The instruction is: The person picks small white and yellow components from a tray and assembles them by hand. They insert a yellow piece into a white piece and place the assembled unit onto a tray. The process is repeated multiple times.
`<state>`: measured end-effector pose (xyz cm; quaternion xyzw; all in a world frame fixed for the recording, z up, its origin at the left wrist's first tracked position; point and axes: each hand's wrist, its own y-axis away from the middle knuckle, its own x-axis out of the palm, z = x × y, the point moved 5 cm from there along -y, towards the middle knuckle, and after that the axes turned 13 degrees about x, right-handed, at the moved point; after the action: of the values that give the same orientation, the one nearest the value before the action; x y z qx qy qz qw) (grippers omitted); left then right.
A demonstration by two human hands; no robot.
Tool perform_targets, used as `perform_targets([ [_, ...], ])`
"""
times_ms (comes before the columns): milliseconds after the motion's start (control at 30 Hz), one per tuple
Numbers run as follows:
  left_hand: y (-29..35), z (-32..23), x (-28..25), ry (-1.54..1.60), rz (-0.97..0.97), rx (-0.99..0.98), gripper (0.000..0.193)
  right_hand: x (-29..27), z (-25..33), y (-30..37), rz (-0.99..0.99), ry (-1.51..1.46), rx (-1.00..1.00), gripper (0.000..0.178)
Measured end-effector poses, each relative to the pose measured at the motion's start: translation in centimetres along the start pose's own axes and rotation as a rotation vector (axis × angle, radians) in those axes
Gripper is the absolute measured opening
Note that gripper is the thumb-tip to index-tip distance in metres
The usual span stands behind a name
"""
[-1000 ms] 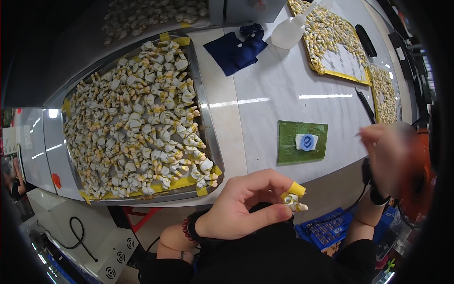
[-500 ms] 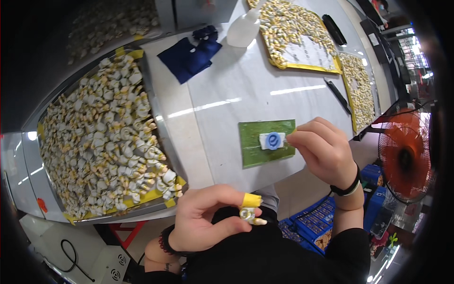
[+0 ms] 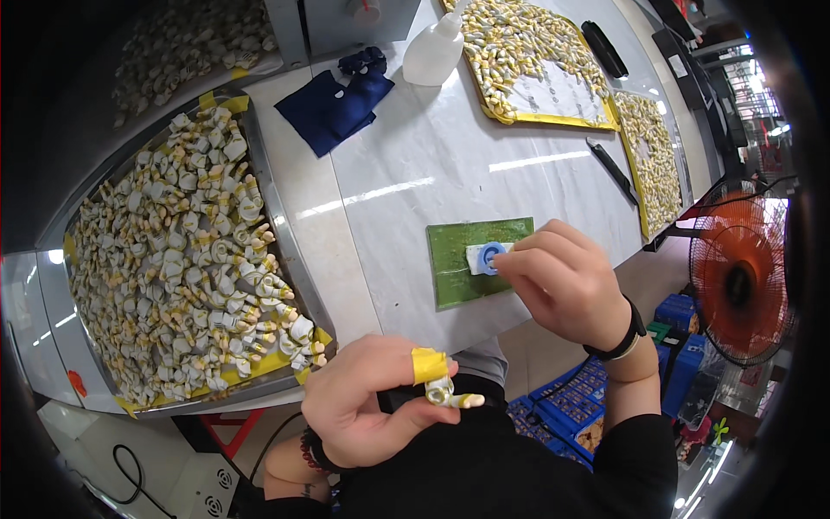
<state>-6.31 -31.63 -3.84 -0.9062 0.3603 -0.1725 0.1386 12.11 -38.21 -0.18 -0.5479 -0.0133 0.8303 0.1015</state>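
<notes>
The left hand [image 3: 367, 406], at 6 o'clock below the desk [image 3: 415, 186] edge, pinches a small white-and-yellow part [image 3: 450, 396] between thumb and a forefinger wrapped in yellow tape [image 3: 429, 364]. The right hand [image 3: 566, 281], at 4 o'clock, has its fingertips closed on a small white-and-blue piece [image 3: 482, 257] lying on a green mat [image 3: 471, 262] at centre. A metal tray [image 3: 281, 233] heaped with similar parts sits at 9 o'clock. A blue cloth [image 3: 333, 108] lies at 12 o'clock.
</notes>
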Motion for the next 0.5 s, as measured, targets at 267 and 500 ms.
perform_targets([
  [267, -0.8, -1.0, 0.5, -0.111, 0.094, 0.171, 0.030, -1.2, 3.4, 0.9, 0.018, -0.825, 0.082, 0.024],
  [500, -1.2, -1.2, 0.8, -0.111, 0.108, 0.153, 0.027, -0.9, 3.9, 0.6, 0.049, -0.823, -0.064, 0.016],
])
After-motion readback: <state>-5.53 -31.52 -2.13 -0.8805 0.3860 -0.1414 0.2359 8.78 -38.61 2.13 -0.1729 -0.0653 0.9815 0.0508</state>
